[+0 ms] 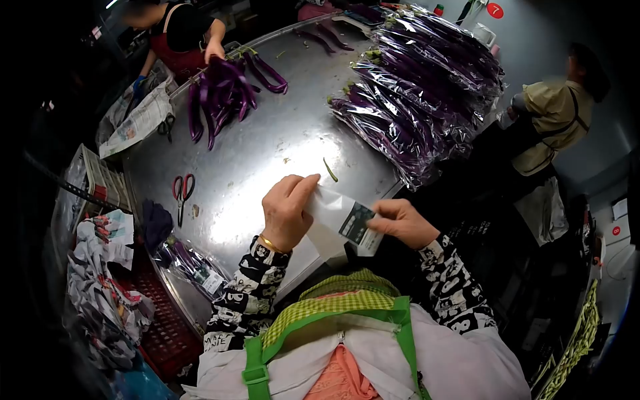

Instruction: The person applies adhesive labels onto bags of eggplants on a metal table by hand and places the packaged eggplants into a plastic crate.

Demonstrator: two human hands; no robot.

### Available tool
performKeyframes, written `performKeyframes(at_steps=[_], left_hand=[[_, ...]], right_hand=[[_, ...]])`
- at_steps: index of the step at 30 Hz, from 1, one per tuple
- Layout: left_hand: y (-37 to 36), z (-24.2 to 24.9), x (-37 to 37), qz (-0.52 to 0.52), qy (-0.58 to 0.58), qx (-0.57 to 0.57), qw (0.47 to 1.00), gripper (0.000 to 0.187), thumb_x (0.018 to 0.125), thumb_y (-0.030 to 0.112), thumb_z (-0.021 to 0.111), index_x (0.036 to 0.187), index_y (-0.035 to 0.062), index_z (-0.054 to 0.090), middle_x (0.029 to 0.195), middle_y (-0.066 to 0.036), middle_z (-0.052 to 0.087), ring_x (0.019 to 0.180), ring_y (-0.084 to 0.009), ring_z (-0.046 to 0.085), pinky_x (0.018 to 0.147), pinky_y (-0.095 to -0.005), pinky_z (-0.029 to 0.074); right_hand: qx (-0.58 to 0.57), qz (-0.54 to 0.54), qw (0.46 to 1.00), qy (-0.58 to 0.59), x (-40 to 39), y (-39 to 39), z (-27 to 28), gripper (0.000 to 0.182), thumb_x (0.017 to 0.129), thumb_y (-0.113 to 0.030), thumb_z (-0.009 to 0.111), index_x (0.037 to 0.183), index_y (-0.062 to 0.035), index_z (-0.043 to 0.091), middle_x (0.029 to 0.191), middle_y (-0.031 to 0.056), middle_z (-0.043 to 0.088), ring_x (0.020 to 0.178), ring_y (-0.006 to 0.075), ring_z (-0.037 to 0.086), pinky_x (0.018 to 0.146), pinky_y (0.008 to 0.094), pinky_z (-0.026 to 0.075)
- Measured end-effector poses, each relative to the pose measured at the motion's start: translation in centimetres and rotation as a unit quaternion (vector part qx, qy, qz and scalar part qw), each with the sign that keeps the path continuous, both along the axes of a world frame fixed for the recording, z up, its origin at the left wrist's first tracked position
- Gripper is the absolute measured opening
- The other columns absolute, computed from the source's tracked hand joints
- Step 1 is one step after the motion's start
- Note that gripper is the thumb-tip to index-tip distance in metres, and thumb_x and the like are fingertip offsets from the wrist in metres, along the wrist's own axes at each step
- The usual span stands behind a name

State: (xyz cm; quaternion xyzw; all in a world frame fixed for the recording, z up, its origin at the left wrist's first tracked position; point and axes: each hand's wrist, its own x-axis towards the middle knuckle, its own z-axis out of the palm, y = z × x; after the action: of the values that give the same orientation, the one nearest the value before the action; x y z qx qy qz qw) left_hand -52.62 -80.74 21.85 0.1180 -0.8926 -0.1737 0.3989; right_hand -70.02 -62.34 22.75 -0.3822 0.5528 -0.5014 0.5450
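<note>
A clear plastic bag with a dark printed label stretches between my two hands, over the near part of the metal table. My left hand pinches the bag's upper left end. On the other side, the fingers of my right hand are closed on its labelled end. Nothing shows inside the bag. A green stem piece lies on the table just beyond it. Red-handled scissors rest to the left of my left hand.
Bagged eggplants are piled at the right of the metal table. Loose eggplants lie at the far left, under a co-worker's hand. One bagged bunch sits at the near left edge. Another person stands at right.
</note>
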Motion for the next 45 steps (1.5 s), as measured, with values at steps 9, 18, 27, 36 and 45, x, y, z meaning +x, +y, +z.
performKeyframes(at_steps=[9, 18, 27, 36, 45], left_hand=[[2.1, -4.9, -5.1, -0.206, -0.003, 0.204, 0.957, 0.049, 0.074, 0.014, 0.074, 0.119, 0.0057, 0.057, 0.111, -0.012, 0.063, 0.108, -0.0256, 0.058, 0.101, -0.0461, 0.038], [2.2, -10.0, -14.5, -0.081, 0.186, 0.778, 0.594, 0.011, 0.089, 0.005, 0.057, 0.099, 0.0005, 0.059, 0.084, -0.005, 0.064, 0.069, -0.0146, 0.063, 0.062, -0.0266, 0.053], [-1.5, -20.7, -23.7, 0.03, 0.264, 0.835, 0.482, 0.024, 0.085, 0.013, 0.063, 0.103, -0.0037, 0.062, 0.085, -0.009, 0.065, 0.074, -0.0209, 0.064, 0.063, -0.0339, 0.052], [-1.2, -20.6, -29.9, 0.053, 0.27, 0.831, 0.484, 0.017, 0.083, 0.013, 0.066, 0.093, 0.0002, 0.06, 0.08, -0.007, 0.062, 0.071, -0.0197, 0.061, 0.062, -0.0336, 0.05], [-0.7, -20.6, -31.8, 0.044, 0.273, 0.815, 0.509, 0.012, 0.084, 0.012, 0.066, 0.083, 0.0035, 0.058, 0.071, -0.004, 0.058, 0.063, -0.0157, 0.056, 0.058, -0.0303, 0.047]], right_hand=[[-0.047, 0.091, 0.992, 0.076, -2.5, 1.3, 2.7, 0.017, 0.091, -0.018, 0.062, 0.093, -0.0015, 0.059, 0.079, -0.0023, 0.057, 0.072, 0.003, 0.049, 0.063, 0.0205, 0.042], [0.048, 0.087, 0.99, 0.103, -10.9, 1.2, 4.4, 0.029, 0.091, -0.024, 0.061, 0.108, 0.0004, 0.058, 0.087, 0.0025, 0.059, 0.079, 0.0075, 0.053, 0.069, 0.0232, 0.045], [-0.052, -0.207, 0.738, 0.64, -29.1, -7.6, 15.5, 0.076, 0.077, -0.048, 0.071, 0.126, 0.0046, 0.045, 0.122, 0.023, 0.05, 0.115, 0.0343, 0.047, 0.1, 0.0421, 0.037], [0.27, -0.4, 0.629, 0.61, -46.7, -14.6, 17.8, 0.081, 0.08, -0.067, 0.047, 0.131, -0.0041, 0.047, 0.134, 0.0244, 0.046, 0.128, 0.0402, 0.039, 0.108, 0.0476, 0.025], [0.277, -0.433, 0.566, 0.644, -66.5, -15.0, 12.7, 0.08, 0.08, -0.069, 0.047, 0.103, 0.0057, 0.065, 0.108, 0.0295, 0.061, 0.108, 0.0394, 0.058, 0.091, 0.0421, 0.044]])
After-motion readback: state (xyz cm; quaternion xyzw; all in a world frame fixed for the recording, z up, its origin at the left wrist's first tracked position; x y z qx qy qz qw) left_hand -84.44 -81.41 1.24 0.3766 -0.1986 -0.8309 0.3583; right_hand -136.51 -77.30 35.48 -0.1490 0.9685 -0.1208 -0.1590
